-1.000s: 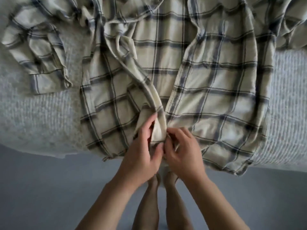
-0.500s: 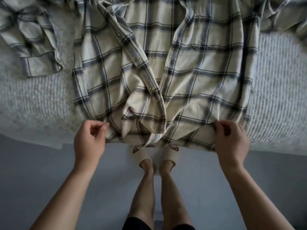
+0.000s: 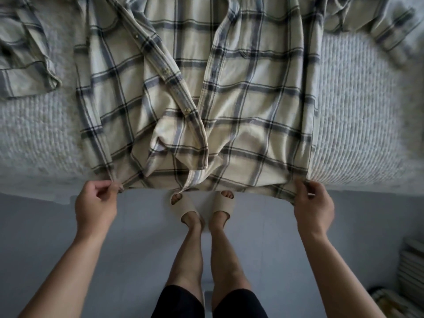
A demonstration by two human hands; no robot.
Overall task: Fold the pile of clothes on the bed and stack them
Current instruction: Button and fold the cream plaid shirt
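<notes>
Grey floor (image 3: 68, 226) runs below a bed (image 3: 358, 106) with a pale knitted cover. I note a plaid shirt (image 3: 252, 92) lying open, front up, on the bed, hem at the near edge, sleeves out to both sides. My left hand (image 3: 95, 205) pinches the hem's left corner between thumb and fingers. My right hand (image 3: 313, 207) grips the hem's right corner, fingers curled round the cloth. Left front panel is rumpled near the hem. My slippers (image 3: 202, 205) stand between the hands.
</notes>
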